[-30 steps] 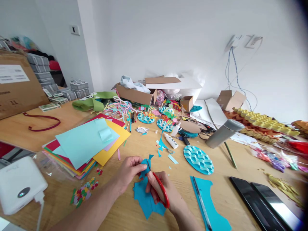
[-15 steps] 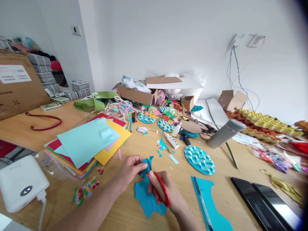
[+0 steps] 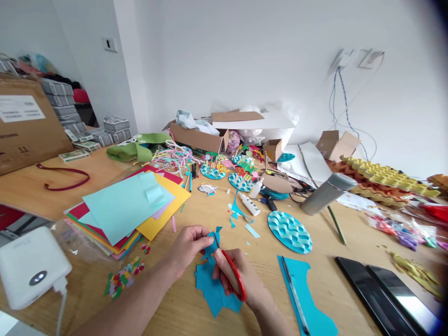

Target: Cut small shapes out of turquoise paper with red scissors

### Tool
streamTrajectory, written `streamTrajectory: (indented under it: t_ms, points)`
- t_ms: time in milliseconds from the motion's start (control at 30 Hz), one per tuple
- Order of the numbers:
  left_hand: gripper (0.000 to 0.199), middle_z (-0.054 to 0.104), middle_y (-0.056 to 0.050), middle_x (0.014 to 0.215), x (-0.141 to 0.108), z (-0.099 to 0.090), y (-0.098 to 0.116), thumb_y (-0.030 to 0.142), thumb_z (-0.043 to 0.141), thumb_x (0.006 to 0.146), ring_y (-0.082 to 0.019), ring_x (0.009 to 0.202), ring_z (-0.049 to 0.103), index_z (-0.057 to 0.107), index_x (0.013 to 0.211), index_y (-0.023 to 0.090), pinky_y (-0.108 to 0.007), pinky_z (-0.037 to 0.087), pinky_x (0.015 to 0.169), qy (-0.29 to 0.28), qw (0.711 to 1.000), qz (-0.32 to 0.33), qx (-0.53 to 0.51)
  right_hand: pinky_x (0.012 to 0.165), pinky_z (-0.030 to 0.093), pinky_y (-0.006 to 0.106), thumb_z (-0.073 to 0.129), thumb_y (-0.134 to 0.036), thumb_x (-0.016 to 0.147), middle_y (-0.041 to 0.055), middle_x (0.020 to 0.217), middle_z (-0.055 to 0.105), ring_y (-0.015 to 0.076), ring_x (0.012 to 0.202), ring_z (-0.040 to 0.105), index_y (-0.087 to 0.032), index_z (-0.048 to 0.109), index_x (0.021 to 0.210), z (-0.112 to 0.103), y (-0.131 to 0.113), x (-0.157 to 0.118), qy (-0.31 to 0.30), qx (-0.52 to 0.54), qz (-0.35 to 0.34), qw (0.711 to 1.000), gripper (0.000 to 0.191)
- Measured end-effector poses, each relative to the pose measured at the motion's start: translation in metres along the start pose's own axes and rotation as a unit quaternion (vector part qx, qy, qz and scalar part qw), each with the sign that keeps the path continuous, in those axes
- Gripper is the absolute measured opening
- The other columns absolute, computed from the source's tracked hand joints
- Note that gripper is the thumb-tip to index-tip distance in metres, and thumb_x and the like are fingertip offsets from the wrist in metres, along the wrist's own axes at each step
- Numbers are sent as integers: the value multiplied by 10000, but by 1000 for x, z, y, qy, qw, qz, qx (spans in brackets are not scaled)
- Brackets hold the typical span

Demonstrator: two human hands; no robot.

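Observation:
Between its thumb and fingers my left hand (image 3: 192, 245) pinches a small blue paper piece (image 3: 211, 247). My right hand (image 3: 238, 275) is closed round the red handles of the scissors (image 3: 241, 285), whose blades lie at the right side of that small piece. Below both hands, larger blue paper pieces (image 3: 214, 291) with jagged edges rest on the wooden table (image 3: 168, 303). A small blue scrap (image 3: 219, 229) is at the top of the held piece, by the blade tips.
Coloured paper sheets (image 3: 119, 207) are stacked at left, near a white device (image 3: 33, 268). On the right are a blue wavy-patterned oval (image 3: 290, 232), blue paper with a pen (image 3: 310, 298), two dark phones (image 3: 364, 294) and a grey bottle (image 3: 327, 193). Glue bottles (image 3: 249, 204) stand farther back.
The scissors and my right hand have shifted slightly left. The scrap at the top of the held piece has tilted and looks more separate. My left hand has hardly moved.

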State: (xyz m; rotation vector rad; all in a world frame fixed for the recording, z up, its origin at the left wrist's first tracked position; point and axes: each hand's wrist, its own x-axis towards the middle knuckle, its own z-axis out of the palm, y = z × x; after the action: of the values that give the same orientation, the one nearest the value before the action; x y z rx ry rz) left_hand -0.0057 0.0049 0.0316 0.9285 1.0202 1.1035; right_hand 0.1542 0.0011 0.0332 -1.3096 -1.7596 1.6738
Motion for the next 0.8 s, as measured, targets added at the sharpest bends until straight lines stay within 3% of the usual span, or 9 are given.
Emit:
streamTrajectory:
  t_ms: [800]
  points:
    - [204, 552, 24, 558, -2, 0, 1, 318, 683, 651, -103, 547, 471, 578, 616, 147, -232, 367, 550, 7, 1000, -4, 4, 318, 247, 176, 428, -795, 751, -23, 357, 443, 62, 284, 377, -132, 565, 570, -2, 4, -1, -2, -19, -4, 1000, 701]
